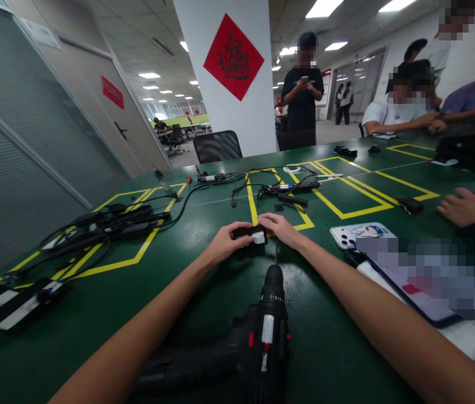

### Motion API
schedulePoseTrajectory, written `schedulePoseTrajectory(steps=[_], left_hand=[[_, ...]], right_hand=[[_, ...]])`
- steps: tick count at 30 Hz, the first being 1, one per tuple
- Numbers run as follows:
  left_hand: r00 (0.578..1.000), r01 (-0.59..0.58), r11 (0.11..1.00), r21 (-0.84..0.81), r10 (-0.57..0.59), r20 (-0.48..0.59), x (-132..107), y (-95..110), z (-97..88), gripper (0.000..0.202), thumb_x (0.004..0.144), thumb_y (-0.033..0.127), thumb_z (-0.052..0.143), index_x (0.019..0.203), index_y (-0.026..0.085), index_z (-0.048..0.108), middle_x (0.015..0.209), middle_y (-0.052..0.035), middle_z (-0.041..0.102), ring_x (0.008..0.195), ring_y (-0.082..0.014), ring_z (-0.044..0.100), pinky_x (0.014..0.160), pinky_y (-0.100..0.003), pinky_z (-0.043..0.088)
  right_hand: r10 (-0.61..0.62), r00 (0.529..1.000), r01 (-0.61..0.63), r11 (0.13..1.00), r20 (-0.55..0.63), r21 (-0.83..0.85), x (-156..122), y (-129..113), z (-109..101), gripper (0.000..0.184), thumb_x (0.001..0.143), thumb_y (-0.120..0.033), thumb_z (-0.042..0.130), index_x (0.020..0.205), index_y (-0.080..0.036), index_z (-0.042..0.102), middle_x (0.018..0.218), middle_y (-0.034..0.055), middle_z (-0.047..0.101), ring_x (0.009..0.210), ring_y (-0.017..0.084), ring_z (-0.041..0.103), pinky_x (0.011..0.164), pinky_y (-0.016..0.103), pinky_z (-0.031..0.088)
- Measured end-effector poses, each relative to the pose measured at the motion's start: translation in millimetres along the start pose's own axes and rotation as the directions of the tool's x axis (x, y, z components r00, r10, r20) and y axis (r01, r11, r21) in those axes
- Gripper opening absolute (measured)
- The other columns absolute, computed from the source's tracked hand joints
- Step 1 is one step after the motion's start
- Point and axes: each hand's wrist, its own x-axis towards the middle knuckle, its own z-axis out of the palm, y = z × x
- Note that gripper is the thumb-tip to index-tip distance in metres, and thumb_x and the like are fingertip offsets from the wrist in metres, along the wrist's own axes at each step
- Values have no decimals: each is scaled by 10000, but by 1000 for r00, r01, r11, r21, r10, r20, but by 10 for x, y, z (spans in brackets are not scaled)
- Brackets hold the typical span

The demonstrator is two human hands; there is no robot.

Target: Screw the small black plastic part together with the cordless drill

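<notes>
Between my hands is a small black rectangular part (245,230) with a whitish patch near its right end. My left hand (229,241) grips its left side, thumb on the near face and fingers curled along the far edge. Fingertips of my right hand (278,227) close on its right end, partly hiding that corner. A black power drill (264,320) lies on its side just nearer to me, its thin bit pointing away, close below my right hand. Past my hands lie a black strip (293,200) and a small black square piece (278,207).
Yellow tape outlines (342,216) mark the green table (203,224). Bundled black cables and devices (115,221) lie left; a corded tool (287,187) lies farther back. A phone (349,234) is on the right, near another person's hand (468,207). Other people sit or stand beyond.
</notes>
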Motion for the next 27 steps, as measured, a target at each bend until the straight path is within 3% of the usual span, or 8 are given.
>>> schedulePoseTrajectory(steps=[5, 12, 14, 17, 20, 22, 24, 27], left_hand=[[999, -12, 997, 71, 14, -30, -13, 60, 38, 394, 807, 319, 663, 1154, 157, 570, 1119, -78, 634, 1023, -247, 594, 935, -491, 440], [997, -35, 998, 59, 39, -63, 21, 69, -30, 536, 767, 357, 676, 1232, 160, 499, 1173, -109, 615, 1106, -256, 574, 939, -414, 466], [991, -47, 994, 97, 58, -118, -25, 197, -98, 468, 803, 377, 620, 1209, 170, 513, 1223, -109, 580, 1173, -262, 520, 1009, -428, 401], [980, -75, 979, 188, 107, -168, -235, 548, -159, 333, 854, 357, 549, 1142, 189, 555, 1203, -89, 554, 1172, -251, 492, 1057, -429, 325], [987, -121, 954, 274, 146, -72, -579, 939, -98, 248, 840, 303, 579, 1075, 225, 598, 1141, -56, 565, 1104, -229, 518, 1004, -373, 376], [992, -127, 889, 440, 121, 42, -805, 1120, -14, 253, 871, 315, 525, 1106, 241, 577, 1187, -60, 535, 1117, -229, 505, 990, -383, 389], [990, -86, 850, 520, 14, 140, -981, 1210, 54, 269, 897, 343, 470, 1129, 243, 562, 1211, -67, 521, 1112, -226, 511, 973, -387, 412], [974, -12, 826, 563, -118, 193, -1146, 1230, 56, 295, 919, 363, 409, 1141, 245, 562, 1216, -75, 527, 1116, -231, 517, 979, -403, 418]], right_hand=[[22, 989, -20, 1000, 148, -17, 15, -11, -19, 446, 765, -474, 634, 1075, -153, 644, 984, 58, 671, 931, 184, 592, 839, 292, 440], [-9, 997, 16, 995, 80, -94, 8, -33, -32, 421, 832, -505, 521, 988, -145, 675, 956, 42, 673, 936, 186, 582, 863, 292, 418], [-2, 998, 9, 994, 67, -107, -2, -42, -24, 432, 828, -513, 522, 976, -138, 674, 947, 41, 673, 916, 183, 585, 844, 286, 423], [-24, 998, 30, 992, 54, -123, -16, -34, -3, 434, 809, -511, 549, 971, -127, 673, 935, 45, 675, 879, 176, 591, 818, 279, 433], [-42, 997, 50, 992, 65, -116, -7, 8, 7, 428, 803, -494, 568, 998, -125, 664, 950, 55, 676, 861, 170, 599, 801, 280, 446], [-24, 996, 34, 993, 88, -115, 15, 34, -2, 436, 797, -484, 583, 1038, -127, 649, 975, 64, 674, 865, 168, 605, 802, 284, 456], [8, 992, 7, 992, 126, -125, 38, 33, -19, 469, 781, -478, 611, 1096, -130, 623, 1010, 78, 666, 879, 172, 612, 809, 294, 467], [19, 983, 19, 979, 181, -203, 51, -46, -28, 567, 727, -481, 674, 1175, -144, 582, 1112, 108, 625, 955, 197, 603, 848, 326, 468]])
